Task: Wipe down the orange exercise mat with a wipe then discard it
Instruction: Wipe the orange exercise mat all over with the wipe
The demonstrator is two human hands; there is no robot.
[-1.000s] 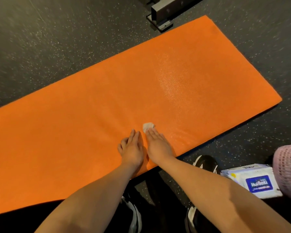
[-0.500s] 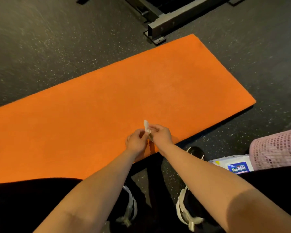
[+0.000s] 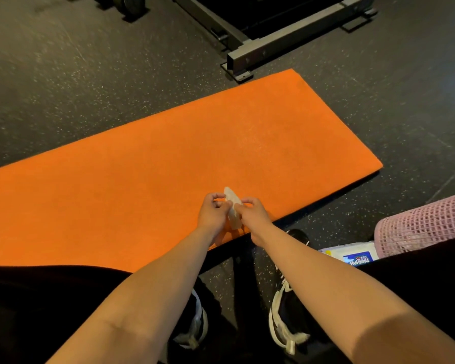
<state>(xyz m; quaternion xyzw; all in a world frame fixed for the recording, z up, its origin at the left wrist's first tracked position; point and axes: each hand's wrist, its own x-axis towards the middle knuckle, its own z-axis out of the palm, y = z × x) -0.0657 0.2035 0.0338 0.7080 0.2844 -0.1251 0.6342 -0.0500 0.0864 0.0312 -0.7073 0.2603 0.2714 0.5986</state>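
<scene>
The orange exercise mat (image 3: pixel 168 158) lies slanted on the dark speckled floor, its near edge just beyond my feet. A small white wipe (image 3: pixel 233 206) hangs folded above the mat's near edge. My left hand (image 3: pixel 213 215) pinches one side of the wipe and my right hand (image 3: pixel 254 212) pinches the other, both lifted off the mat.
A grey metal machine frame (image 3: pixel 260 52) stands on the floor just past the mat's far corner. At the right, a white pack of wipes with a blue label (image 3: pixel 352 254) lies beside a pink mesh roll (image 3: pixel 426 224). My black shoes (image 3: pixel 286 311) stand below.
Both hands lay flat on the mat with the wipe under the right fingers. They have lifted off and now pinch the wipe between them. The view has pulled back and up.
</scene>
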